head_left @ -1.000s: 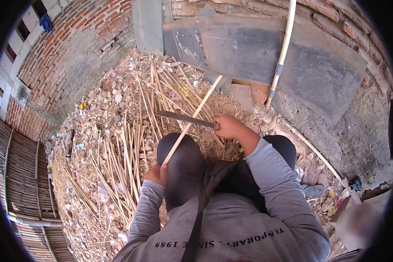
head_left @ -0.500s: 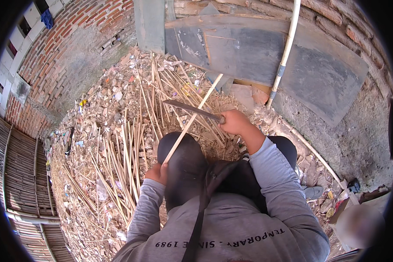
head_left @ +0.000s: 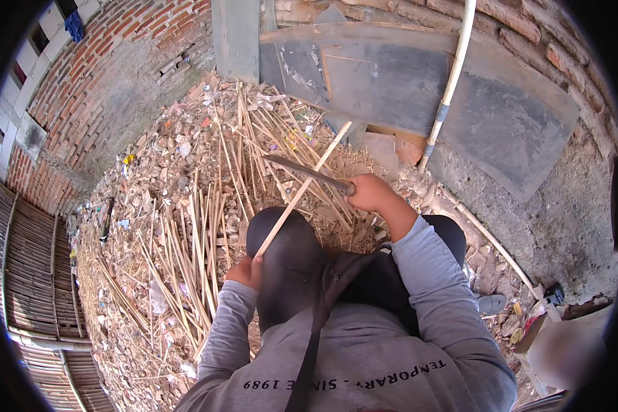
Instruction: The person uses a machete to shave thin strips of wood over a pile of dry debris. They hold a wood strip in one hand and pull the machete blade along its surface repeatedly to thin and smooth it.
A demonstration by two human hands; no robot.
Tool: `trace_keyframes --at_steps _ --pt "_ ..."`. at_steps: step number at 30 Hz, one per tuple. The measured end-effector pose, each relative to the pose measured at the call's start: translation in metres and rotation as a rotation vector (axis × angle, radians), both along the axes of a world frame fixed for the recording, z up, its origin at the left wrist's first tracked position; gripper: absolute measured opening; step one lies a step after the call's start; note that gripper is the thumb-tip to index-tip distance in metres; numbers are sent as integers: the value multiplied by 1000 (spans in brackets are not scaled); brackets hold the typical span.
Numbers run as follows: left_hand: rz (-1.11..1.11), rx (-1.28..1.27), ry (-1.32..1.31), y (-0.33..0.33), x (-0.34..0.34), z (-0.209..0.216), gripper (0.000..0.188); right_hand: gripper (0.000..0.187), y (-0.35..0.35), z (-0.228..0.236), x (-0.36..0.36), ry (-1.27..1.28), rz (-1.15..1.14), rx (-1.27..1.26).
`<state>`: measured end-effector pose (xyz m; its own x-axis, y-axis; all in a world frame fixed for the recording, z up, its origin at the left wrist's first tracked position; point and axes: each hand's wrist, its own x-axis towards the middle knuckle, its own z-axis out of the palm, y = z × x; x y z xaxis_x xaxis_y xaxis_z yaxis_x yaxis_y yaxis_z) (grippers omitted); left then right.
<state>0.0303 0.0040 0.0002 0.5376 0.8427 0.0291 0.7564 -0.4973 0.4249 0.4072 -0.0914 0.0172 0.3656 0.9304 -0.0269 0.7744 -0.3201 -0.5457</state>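
1. Since the earlier frame, our right hand [head_left: 369, 193] has carried the blade [head_left: 307, 172] slightly up the stick [head_left: 302, 192].
2. Our left hand [head_left: 246, 272] is closed around the stick's lower end, beside our dark knee [head_left: 288, 254].
3. The stick slants up and right over the pile of cut sticks [head_left: 199, 226].
4. Our right hand is clenched on the blade's handle, with the blade lying across the stick.
5. A white pipe [head_left: 450, 89] leans on the grey boards [head_left: 419, 89] at right.

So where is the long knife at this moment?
In the head view the long knife sits just above centre, gripped at its handle by the right hand; its blade points left, crossing the bamboo stick held by the left hand.
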Motion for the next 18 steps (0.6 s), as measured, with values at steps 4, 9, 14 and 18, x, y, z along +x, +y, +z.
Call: trace_keyframes --at_steps 4,9,14,18 --pt "-19 9 -6 1 1 -2 47 29 2 -5 -8 -6 32 38" --pt "17 -43 9 2 0 -1 49 24 0 15 -28 -84 152 -91" --pt "19 -20 15 3 0 -6 48 24 -1 13 -16 -48 52 -72" --pt "24 -25 23 -1 4 3 49 26 -2 6 -5 -15 -56 -49"
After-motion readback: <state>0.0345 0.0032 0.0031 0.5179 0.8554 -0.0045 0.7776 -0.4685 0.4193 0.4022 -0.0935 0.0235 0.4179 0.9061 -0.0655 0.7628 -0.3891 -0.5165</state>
